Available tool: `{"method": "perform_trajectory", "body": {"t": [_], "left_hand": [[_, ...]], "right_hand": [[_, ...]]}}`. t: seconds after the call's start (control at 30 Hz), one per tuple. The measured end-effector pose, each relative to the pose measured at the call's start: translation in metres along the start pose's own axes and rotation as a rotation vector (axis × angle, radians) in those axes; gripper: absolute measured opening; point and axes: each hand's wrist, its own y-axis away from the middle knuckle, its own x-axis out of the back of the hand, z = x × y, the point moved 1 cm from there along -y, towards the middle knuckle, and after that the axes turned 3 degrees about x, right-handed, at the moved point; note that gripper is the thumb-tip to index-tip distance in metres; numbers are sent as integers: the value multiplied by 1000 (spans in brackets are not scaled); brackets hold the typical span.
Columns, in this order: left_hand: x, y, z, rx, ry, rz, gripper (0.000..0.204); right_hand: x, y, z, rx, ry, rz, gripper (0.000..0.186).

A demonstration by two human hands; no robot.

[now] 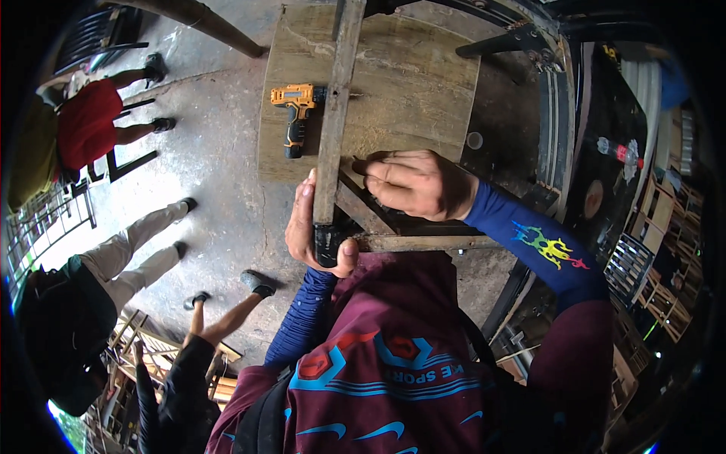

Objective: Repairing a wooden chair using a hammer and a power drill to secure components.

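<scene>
A wooden frame stretches away from my body, with a crossbar to the right and a short diagonal brace near its corner. My left hand wraps round that near corner, its thumb beside a black piece at the bar's end. Over the brace, my right hand is closed, its fingers bent and tips pointing left at the long bar. Whatever those fingertips pinch, if anything, is hidden. An orange and black cordless drill lies just left of the long bar.
Beneath the frame is a wooden board with sawdust on it. A dark metal structure rises on the right, near a cup and a plastic bottle. Several other people, including one in red shorts, are on the concrete floor to the left.
</scene>
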Motion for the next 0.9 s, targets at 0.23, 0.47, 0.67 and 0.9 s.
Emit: {"method": "perform_trajectory", "body": {"t": [0.23, 0.47, 0.67, 0.9], "left_hand": [[4, 3, -1, 77, -39, 9, 92], [3, 6, 3, 132, 28, 11, 93], [5, 3, 3, 58, -2, 36, 90], [4, 2, 2, -54, -22, 66, 83]], "right_hand": [[2, 6, 5, -100, -215, -32, 26], [10, -16, -3, -964, -966, 83, 43], [20, -31, 19, -1156, -1214, -190, 52], [19, -48, -21, -878, -571, -6, 21]]}}
